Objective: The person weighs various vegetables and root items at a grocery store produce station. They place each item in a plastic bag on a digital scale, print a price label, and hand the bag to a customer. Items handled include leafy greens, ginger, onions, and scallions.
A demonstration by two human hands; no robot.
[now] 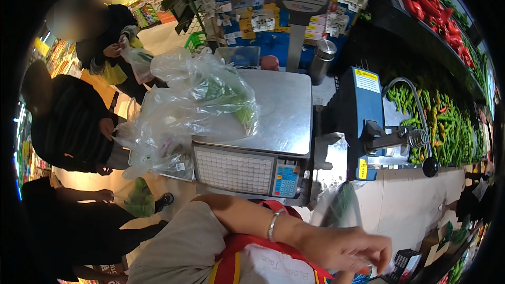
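Note:
My left arm, with a silver bracelet on its wrist, crosses my body to the right. At lower right my left hand point(347, 250) is blurred, its fingers curled downward. A bit of clear plastic shows by its fingertips, but whether they grip it is unclear. Only a small part of my right hand point(348, 277) shows below it at the bottom edge; the rest is cut off. Just beyond my hands hangs a clear plastic bag point(342, 210) with a long green vegetable inside. Before me stands a label-printing scale point(236, 167), its steel pan point(284, 102) partly covered by bagged leafy greens point(221, 94).
A blue bag-sealing machine point(365, 98) with a lever stands right of the scale. Beyond it lie green chillies point(449, 130) and red peppers point(430, 6). A steel thermos point(324, 61) is near the display post point(296, 43). Several people holding bags stand at left.

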